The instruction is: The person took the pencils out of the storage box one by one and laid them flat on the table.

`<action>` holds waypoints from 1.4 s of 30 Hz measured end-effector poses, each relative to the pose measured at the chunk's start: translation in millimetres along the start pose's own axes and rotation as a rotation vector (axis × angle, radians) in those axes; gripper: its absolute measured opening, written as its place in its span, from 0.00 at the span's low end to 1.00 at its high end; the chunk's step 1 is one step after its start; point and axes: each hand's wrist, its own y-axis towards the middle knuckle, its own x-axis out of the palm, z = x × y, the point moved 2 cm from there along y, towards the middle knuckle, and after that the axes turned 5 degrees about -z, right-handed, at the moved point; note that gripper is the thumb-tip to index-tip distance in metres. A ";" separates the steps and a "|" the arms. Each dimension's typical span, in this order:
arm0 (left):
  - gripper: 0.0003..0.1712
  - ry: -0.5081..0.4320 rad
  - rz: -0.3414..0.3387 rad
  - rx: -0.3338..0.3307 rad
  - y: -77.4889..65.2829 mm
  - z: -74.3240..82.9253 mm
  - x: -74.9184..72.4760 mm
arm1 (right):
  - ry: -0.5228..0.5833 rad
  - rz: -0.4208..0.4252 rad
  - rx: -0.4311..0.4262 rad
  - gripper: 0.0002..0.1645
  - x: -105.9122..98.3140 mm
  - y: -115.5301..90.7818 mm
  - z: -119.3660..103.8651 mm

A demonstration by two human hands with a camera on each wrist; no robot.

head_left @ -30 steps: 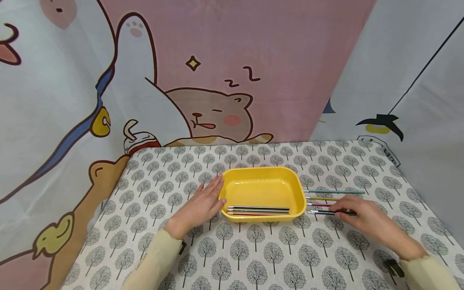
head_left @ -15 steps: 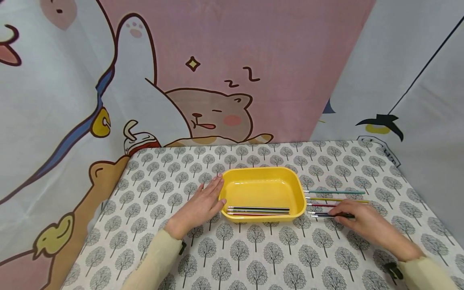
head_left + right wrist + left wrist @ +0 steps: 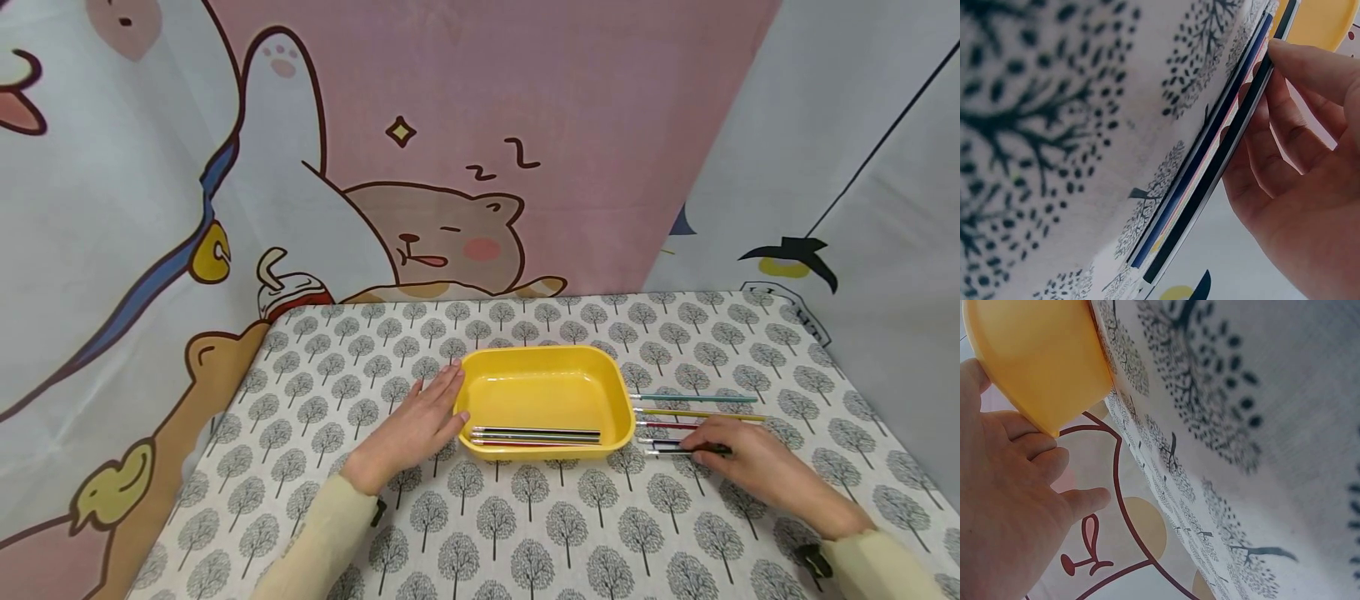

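Observation:
In the head view my right hand [image 3: 753, 462] pinches a black pencil [image 3: 1200, 187] between thumb and fingertips, low over the cloth right of the yellow tray [image 3: 547, 358]. The right wrist view shows a dark blue pencil [image 3: 1175, 190] lying right behind it, nearly parallel. My left hand [image 3: 412, 429] rests at the tray's left end, fingers extended along the rim and thumb at the near corner. Several pencils [image 3: 536, 437] lie side by side inside the tray, along its near wall.
Beyond the right hand, a teal pencil [image 3: 705, 399], a yellow pencil [image 3: 675, 412] and a red pencil [image 3: 663, 425] lie in a row on the tree-print tablecloth [image 3: 495, 533]. A cartoon-printed curtain [image 3: 585, 167] hangs at the table's back.
My right hand has drawn the black pencil slightly towards me, widening the gap to the dark blue pencil beside it. The left hand and tray have stayed in place.

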 end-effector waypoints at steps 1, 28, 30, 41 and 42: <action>0.41 0.000 -0.002 -0.001 -0.1 0.1 -0.1 | -0.001 -0.005 0.002 0.19 0.3 0.2 0.1; 0.41 0.004 0.008 0.003 0.4 -0.4 0.6 | -0.016 -0.046 0.041 0.17 2.9 1.9 -0.3; 0.40 0.004 0.008 0.002 0.4 -0.3 0.7 | -0.021 -0.039 0.032 0.17 3.8 2.1 0.3; 0.42 -0.002 0.003 -0.003 -0.6 -0.2 0.6 | -0.024 -0.029 0.008 0.17 6.8 1.6 0.5; 0.42 -0.003 0.004 -0.003 -0.7 -0.1 0.5 | -0.024 -0.037 0.012 0.17 7.0 1.6 0.6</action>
